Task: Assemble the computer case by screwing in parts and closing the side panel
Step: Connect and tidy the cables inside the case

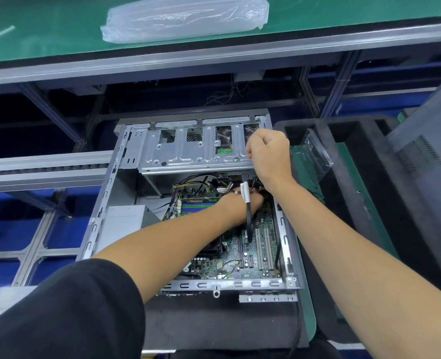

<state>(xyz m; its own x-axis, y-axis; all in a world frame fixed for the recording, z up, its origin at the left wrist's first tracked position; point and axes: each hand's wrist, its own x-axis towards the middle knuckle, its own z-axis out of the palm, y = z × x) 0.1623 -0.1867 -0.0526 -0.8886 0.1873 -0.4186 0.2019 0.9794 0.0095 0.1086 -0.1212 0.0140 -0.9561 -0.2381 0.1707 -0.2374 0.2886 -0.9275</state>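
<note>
Cable (248, 216) crosses left hand (242, 203), grip unclear | right hand (268, 154) fisted

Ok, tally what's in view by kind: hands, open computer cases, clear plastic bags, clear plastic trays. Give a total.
Hands: 2, left hand and right hand
Open computer case: 1
Clear plastic bag: 1
Clear plastic tray: 1
Total: 5

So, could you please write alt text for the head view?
Both hands reach into an open computer case lying on its side: the right hand curled at the drive cage, the left hand down among cables above the motherboard.
</note>
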